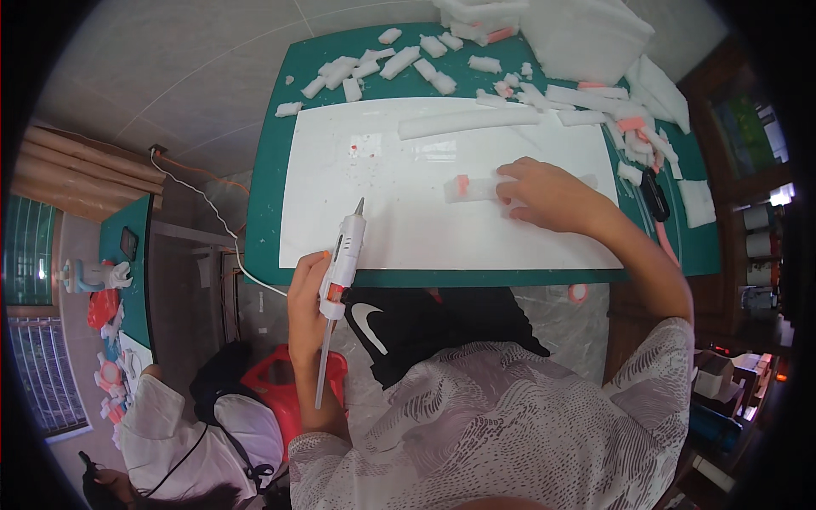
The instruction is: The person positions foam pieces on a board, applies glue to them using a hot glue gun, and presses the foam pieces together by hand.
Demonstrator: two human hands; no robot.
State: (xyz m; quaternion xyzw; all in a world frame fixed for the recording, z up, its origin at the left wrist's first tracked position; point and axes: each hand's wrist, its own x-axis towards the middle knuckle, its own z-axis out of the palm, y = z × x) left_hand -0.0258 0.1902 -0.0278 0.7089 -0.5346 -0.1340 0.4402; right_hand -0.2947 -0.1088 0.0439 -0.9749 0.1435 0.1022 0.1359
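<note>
A white hot glue gun [343, 255] is gripped in my left hand [307, 293] at the near edge of the board. Its nozzle points away from me, and a clear glue stick [324, 361] trails out of its back end. My right hand [544, 195] rests over a flat white foam strip [484, 190] lying on the white board [408, 229]. A small pink piece [462, 184] sits on the strip's left end. My right fingers are bent down onto the strip; whether they pinch it is partly hidden.
A long white foam strip [467, 122] lies along the board's far side. Small foam pieces [399, 62] are scattered on the green table [268, 170], with larger foam blocks [586, 42] at the far right. A black-handled tool [654, 195] lies right. Another person [204, 433] sits at lower left.
</note>
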